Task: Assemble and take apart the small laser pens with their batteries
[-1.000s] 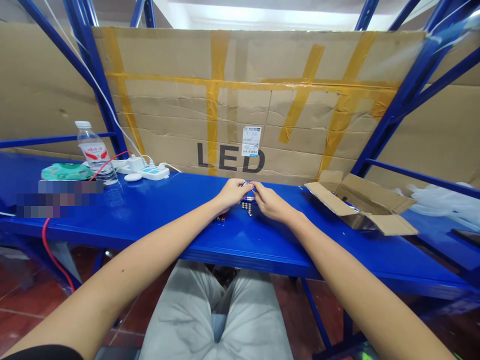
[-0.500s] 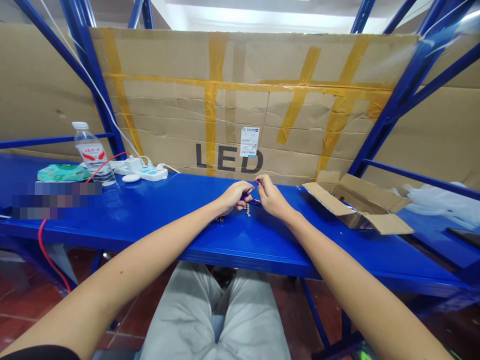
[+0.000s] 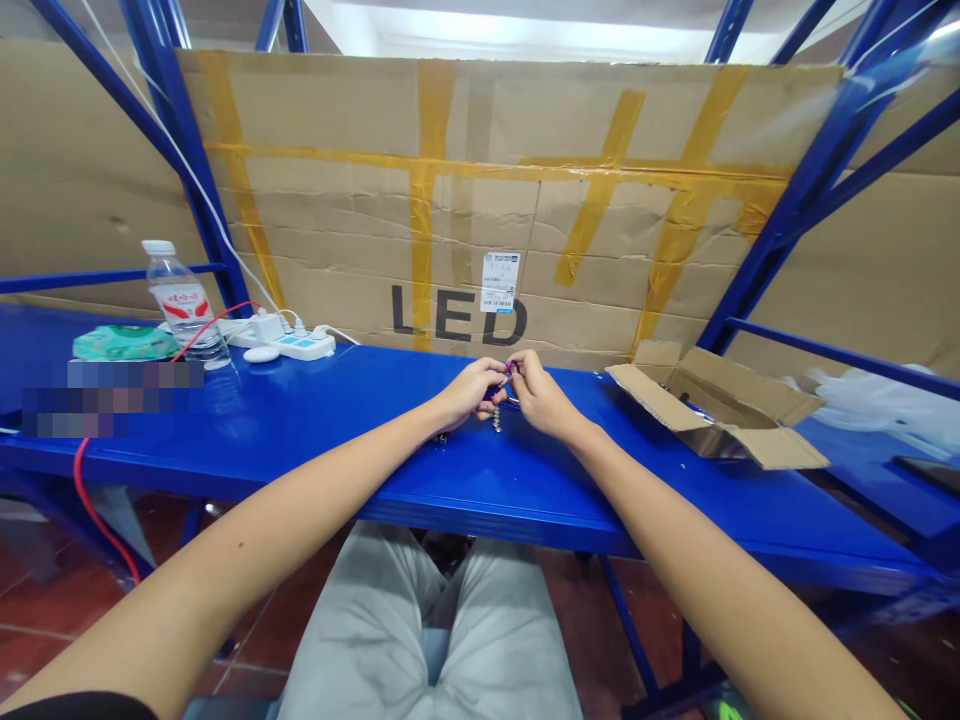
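Over the blue table, my left hand [image 3: 472, 390] is closed, its fingertips pinching a small shiny metal piece. My right hand [image 3: 535, 393] is closed as well and grips a small purple-red, ring-like metal piece [image 3: 512, 367]. Fingertips of both hands come together, so the two pieces meet or nearly meet there; their exact join is too small to tell. Below the hands hangs or lies a short silvery beaded strip [image 3: 496, 420]. Beside my left wrist, some small dark metal bits [image 3: 442, 437] lie on the tabletop, partly hidden by the wrist.
An opened cardboard box [image 3: 720, 400] with small items inside stands on the right. To the left are a water bottle [image 3: 184, 305], a green packet [image 3: 135, 343] and a white power strip [image 3: 304, 345] with cables. A large cardboard sheet [image 3: 337, 230] closes off the table's back.
My right fingertips have shifted slightly left, bringing the purple-red piece against or very close to the metal piece in my left fingers. The left hand has barely moved.
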Motion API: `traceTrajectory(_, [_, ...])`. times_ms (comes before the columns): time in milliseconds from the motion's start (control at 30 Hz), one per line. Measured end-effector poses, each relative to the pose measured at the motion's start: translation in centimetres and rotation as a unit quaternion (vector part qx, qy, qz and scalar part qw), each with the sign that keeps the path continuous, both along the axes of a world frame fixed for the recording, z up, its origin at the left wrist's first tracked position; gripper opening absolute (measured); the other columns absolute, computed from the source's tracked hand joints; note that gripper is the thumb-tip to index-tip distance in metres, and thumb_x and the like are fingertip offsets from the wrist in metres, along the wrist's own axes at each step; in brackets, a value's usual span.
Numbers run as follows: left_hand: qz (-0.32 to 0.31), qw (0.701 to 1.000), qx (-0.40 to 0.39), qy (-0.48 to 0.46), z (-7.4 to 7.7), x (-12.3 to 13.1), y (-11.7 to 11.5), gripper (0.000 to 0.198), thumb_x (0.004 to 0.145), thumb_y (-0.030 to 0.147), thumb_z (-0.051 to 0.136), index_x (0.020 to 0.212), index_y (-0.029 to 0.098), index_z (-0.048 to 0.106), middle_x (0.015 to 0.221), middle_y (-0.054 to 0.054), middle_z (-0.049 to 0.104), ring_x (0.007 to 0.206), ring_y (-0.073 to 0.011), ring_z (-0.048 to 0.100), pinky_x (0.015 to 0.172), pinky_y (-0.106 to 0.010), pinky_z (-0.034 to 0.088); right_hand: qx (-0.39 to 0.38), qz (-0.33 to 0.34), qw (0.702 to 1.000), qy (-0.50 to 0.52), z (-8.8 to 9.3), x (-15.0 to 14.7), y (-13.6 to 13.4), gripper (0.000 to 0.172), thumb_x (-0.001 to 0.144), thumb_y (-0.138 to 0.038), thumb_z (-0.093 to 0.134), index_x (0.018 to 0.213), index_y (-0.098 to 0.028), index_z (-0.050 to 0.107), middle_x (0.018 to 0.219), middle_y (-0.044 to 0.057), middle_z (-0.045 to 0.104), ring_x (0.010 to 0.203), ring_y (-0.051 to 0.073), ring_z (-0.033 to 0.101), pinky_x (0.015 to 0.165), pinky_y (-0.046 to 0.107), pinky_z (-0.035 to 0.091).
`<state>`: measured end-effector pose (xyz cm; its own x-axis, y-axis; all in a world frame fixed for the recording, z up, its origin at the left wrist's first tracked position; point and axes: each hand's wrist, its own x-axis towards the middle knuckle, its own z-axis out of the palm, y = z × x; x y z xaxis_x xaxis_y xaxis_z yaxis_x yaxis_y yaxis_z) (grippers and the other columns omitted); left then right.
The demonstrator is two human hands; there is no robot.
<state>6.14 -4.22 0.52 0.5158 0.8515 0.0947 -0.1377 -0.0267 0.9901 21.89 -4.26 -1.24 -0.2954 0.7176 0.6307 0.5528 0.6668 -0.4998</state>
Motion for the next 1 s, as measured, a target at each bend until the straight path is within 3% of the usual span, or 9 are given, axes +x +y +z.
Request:
traceTrajectory(333, [0.029, 0.998, 0.027, 0.046, 0.32, 0.22, -0.37, 0.013, 0.087, 0.014, 0.04, 0.097, 0.021, 0.044, 0.049, 0.008, 0.045, 0.032, -0.0051, 0.028, 0.037, -0.016, 0.016, 0.003, 0.016, 1.0, -0.023, 0.21, 0.09, -0.45, 0.012, 0.094, -0.024, 0.036, 0.105, -0.02, 0.035, 0.087, 0.008, 0.059, 0.072, 0.018, 0.057, 0.071, 0.034, 0.045])
traceTrajectory(633, [0.061, 0.985, 0.13, 0.094, -0.3, 0.2, 0.15, 0.007, 0.091, 0.015, 0.043, 0.095, 0.02, 0.046, 0.048, 0.009, 0.046, 0.036, -0.0056, 0.036, 0.041, -0.017, 0.027, -0.032, 0.022, 0.998, -0.044, 0.11, 0.25, -0.35, 0.014, 0.094, -0.021, 0.036, 0.107, -0.019, 0.034, 0.087, 0.011, 0.065, 0.074, 0.021, 0.062, 0.072, 0.037, 0.047])
traceTrajectory(767, [0.061, 0.985, 0.132, 0.09, -0.23, 0.26, 0.13, 0.006, 0.092, 0.014, 0.043, 0.094, 0.02, 0.046, 0.048, 0.009, 0.046, 0.037, -0.0056, 0.036, 0.043, -0.018, 0.028, -0.047, 0.054, 0.997, -0.026, 0.03, 0.18, -0.26, 0.014, 0.093, -0.02, 0.037, 0.107, -0.021, 0.032, 0.086, 0.01, 0.067, 0.076, 0.021, 0.063, 0.072, 0.036, 0.047])
traceTrajectory(1000, [0.071, 0.986, 0.123, 0.088, 0.14, 0.14, -0.04, 0.008, 0.092, 0.014, 0.043, 0.096, 0.02, 0.046, 0.047, 0.01, 0.045, 0.037, -0.0058, 0.036, 0.043, -0.018, 0.027, -0.058, 0.04, 0.997, -0.011, 0.05, 0.19, -0.24, 0.007, 0.094, -0.02, 0.034, 0.101, -0.022, 0.032, 0.081, 0.005, 0.06, 0.072, 0.018, 0.057, 0.068, 0.032, 0.044])
